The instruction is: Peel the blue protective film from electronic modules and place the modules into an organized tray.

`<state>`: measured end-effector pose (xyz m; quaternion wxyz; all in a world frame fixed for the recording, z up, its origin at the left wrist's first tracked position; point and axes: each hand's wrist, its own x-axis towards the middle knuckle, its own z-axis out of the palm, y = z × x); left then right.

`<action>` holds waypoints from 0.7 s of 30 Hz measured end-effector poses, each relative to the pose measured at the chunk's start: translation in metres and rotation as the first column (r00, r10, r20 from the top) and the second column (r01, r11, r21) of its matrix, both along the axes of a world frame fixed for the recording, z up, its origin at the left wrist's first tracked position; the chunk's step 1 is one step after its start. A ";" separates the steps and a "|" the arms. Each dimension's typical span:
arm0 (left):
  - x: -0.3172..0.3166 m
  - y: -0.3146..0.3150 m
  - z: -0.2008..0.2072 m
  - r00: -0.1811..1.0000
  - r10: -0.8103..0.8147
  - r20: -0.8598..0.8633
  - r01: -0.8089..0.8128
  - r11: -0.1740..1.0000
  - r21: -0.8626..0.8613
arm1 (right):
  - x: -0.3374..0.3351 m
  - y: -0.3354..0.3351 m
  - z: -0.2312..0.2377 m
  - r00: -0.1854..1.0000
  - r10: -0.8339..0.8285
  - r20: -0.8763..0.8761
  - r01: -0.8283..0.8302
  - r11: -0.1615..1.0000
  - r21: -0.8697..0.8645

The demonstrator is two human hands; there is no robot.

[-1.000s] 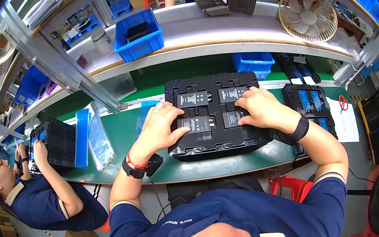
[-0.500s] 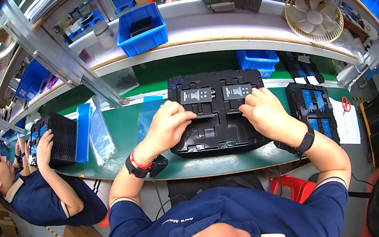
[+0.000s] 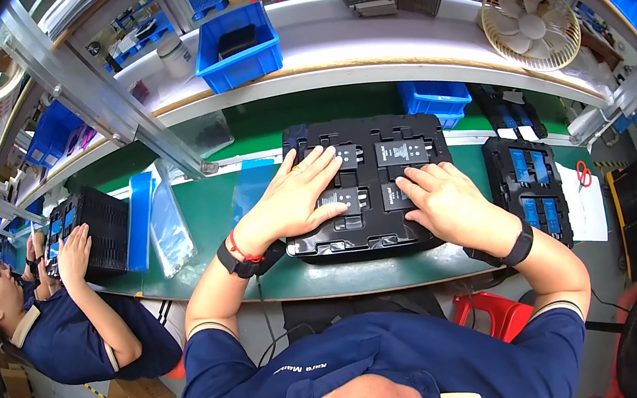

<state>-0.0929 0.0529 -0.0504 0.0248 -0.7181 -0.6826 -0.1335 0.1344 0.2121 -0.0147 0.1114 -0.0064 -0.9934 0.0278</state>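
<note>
A black moulded plastic tray [image 3: 365, 243] lies on the green bench in front of me, holding several flat black batteries in its recesses. My left hand [image 3: 294, 195] rests flat over its left half, fingers spread, hiding part of the upper-left battery [image 3: 345, 156] and touching the lower-left battery [image 3: 339, 199]. On the right side, my right hand [image 3: 461, 208] lies palm down with fingers extended, partly covering the lower-right battery [image 3: 394, 198]. The upper-right battery [image 3: 402, 154] shows almost fully above those fingertips. Neither hand grips anything.
Right of the tray is another black tray [image 3: 529, 193] with blue pieces, beside white paper [image 3: 592, 215] and red scissors [image 3: 582, 174]. Clear plastic bags [image 3: 170, 226] lie left. Blue bins [image 3: 432, 99] and a fan [image 3: 530, 26] stand beyond. A co-worker [image 3: 86, 321] handles stacked trays [image 3: 103, 233] at left.
Batteries now sit in the two lower recesses, which were bare before. Both hands have gone from bent, pinching fingers to flat on the tray; the left has shifted right over it.
</note>
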 end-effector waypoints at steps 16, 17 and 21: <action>-0.063 -0.114 -0.077 0.685 0.694 0.224 -0.686 0.717 -0.122 | 0.042 -0.019 -0.006 0.961 -0.220 -0.165 0.143 0.912 -0.383; -0.060 -0.125 -0.086 0.692 0.700 0.177 -0.670 0.714 -0.202 | 0.043 -0.022 -0.011 0.948 -0.266 -0.175 0.165 0.880 -0.445; -0.036 -0.151 -0.117 0.749 0.658 0.076 -0.614 0.733 -0.292 | 0.038 -0.024 -0.034 0.922 -0.314 -0.225 0.201 0.887 -0.416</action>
